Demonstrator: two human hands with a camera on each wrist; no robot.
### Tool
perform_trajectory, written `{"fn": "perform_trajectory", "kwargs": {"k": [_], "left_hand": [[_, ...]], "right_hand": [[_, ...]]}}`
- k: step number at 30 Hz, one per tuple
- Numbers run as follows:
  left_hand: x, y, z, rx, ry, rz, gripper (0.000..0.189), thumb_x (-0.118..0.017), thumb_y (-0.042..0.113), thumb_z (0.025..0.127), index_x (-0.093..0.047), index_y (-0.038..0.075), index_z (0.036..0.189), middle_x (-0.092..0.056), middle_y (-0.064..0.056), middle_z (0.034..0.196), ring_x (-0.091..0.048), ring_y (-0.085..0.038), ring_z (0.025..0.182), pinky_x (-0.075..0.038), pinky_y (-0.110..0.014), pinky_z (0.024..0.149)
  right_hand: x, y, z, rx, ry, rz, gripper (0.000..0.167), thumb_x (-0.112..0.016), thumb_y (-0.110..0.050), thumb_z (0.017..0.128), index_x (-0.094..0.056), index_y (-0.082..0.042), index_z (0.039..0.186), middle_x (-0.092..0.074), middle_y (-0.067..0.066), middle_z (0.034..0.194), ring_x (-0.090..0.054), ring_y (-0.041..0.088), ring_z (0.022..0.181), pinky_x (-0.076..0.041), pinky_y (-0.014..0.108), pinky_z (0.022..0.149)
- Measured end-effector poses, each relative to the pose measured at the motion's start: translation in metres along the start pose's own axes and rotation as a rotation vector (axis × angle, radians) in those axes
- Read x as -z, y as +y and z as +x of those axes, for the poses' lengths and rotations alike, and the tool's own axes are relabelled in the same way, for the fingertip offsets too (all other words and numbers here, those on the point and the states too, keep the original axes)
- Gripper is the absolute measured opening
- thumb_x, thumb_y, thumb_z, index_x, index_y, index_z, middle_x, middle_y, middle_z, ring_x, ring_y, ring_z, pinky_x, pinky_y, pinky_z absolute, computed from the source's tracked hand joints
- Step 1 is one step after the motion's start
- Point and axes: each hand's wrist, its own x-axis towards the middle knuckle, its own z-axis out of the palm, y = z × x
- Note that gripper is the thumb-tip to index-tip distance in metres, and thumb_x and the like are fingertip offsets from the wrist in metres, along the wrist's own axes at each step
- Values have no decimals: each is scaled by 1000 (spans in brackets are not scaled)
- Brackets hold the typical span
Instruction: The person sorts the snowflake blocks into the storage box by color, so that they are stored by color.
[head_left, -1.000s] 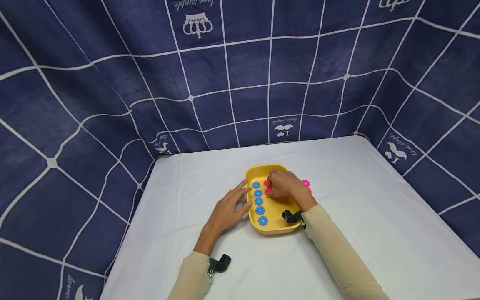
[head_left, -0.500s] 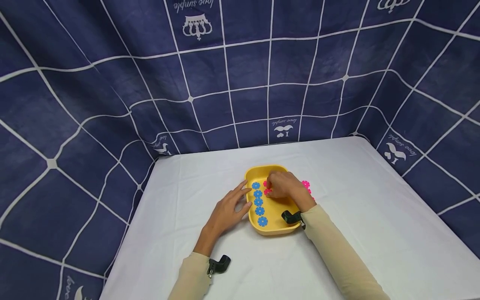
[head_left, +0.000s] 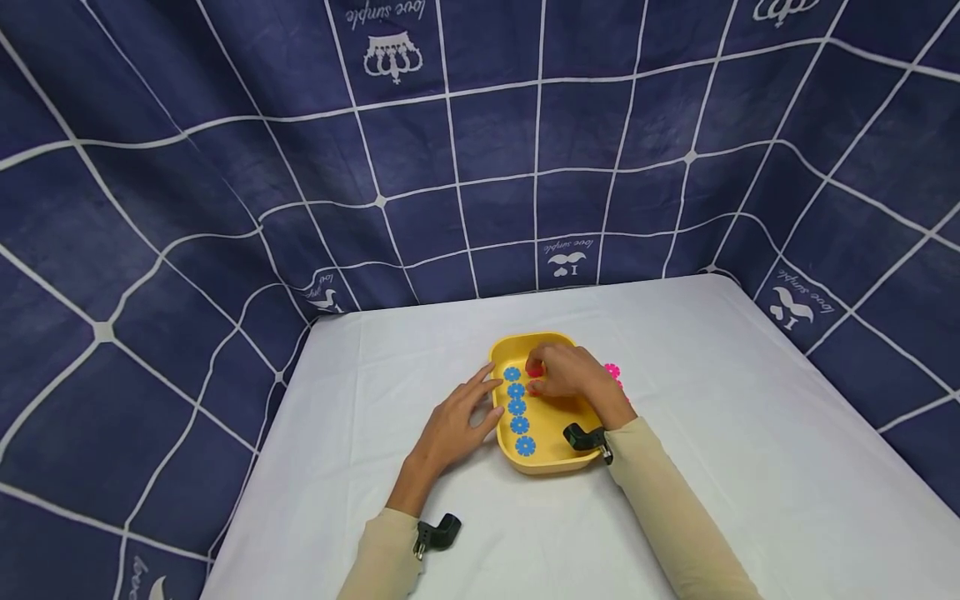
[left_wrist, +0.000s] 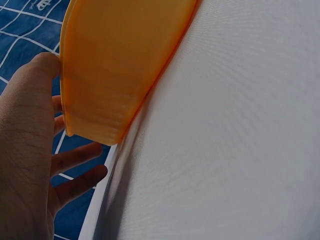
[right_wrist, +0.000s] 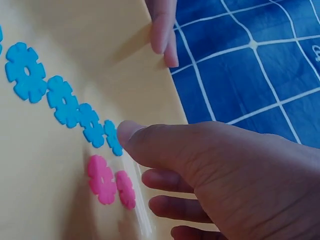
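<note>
A yellow tray [head_left: 551, 467] lies on the white cloth. A column of several blue flower-shaped discs [head_left: 520, 425] runs down its left side. Two pink flower-shaped discs [right_wrist: 101, 180] lie to the right of the column's far end, inside the tray. My right hand [head_left: 566, 369] hovers over the pink discs, thumb and fingers apart, and the right wrist view shows nothing between them. At the tray's left rim rests my left hand [head_left: 450, 421], fingers spread and the thumb touching the edge in the left wrist view. My right hand hides part of the tray's right side.
More pink flower-shaped discs [head_left: 612, 371] lie on the cloth [head_left: 712, 358] right of the tray, partly behind my right forearm. A dark blue curtain [head_left: 495, 150] with white lines encloses the back and sides. A black wrist camera [head_left: 438, 533] sits on my left sleeve.
My right thumb and fingers have parted and drawn off the pink discs, which stay in the tray. My left hand keeps its place at the rim.
</note>
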Motion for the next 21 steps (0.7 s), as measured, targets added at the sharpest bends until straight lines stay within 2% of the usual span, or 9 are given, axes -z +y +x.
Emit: {"fn": "perform_trajectory", "kwargs": {"k": [10,15,21], "left_hand": [[-4,1,1,-4,10,-8,55,-60,54,107,-58,29,156,-28,24,174,-60,-14,136,-54,-50,110],[-5,1,1,0,12,5,54,-61,52,107,-58,30,156,-29,24,173,-61,-14,134,-55,-50,108],[-4,1,2,4,10,15,54,-60,54,107,-57,32,156,-28,25,173,-61,-13,135,-54,-48,109]], "right_hand": [[1,0,-4,-8,41,109,34,-88,-34,90,-79,-14,116,-74,0,100,-60,15,82,-56,32,74],[3,0,-3,5,55,116,36,-88,-33,91,-79,-13,120,-75,0,102,-60,14,78,-56,28,70],[7,1,-4,3,61,128,39,-86,-35,93,-79,-12,123,-75,-1,104,-62,14,82,-57,29,72]]}}
